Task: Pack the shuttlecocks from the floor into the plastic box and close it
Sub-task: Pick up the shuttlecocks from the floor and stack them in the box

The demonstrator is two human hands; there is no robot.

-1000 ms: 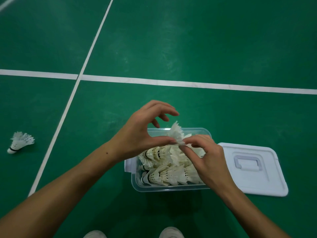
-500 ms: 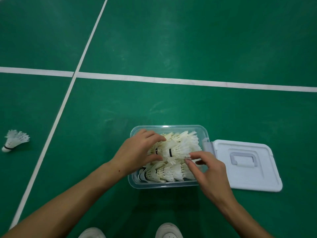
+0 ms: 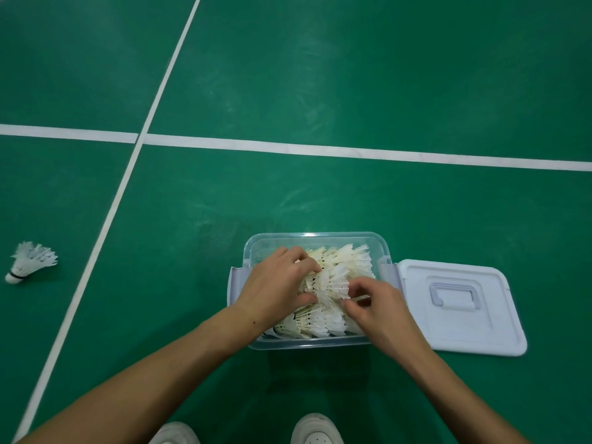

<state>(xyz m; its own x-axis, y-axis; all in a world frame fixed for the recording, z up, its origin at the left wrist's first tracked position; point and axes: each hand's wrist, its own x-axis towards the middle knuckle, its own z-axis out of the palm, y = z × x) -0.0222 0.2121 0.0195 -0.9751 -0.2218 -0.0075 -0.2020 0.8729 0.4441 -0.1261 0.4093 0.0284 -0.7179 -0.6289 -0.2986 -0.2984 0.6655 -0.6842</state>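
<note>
I see both hands down in the clear plastic box (image 3: 317, 342): left hand (image 3: 277, 288) pinching the feathers of a shuttlecock (image 3: 330, 285) on the heap, right hand (image 3: 376, 307) curled onto its skirt. Lid (image 3: 461, 310) lies right of the box; one stray shuttlecock (image 3: 30, 262) far left, beyond the white line (image 3: 105, 219).

The left hand (image 3: 278, 288) and right hand (image 3: 376, 304) cover the middle of the plastic box (image 3: 317, 238), hiding the shuttlecocks beneath them; only part of the packed shuttlecocks (image 3: 339, 267) shows. Whether either hand actually pinches a shuttlecock cannot be determined, as the fingertips are buried among the feathers. The box's left latch (image 3: 235, 283) is partly covered by the left wrist. Both shoes (image 3: 315, 431) are cut off by the bottom edge, as are both forearms.
</note>
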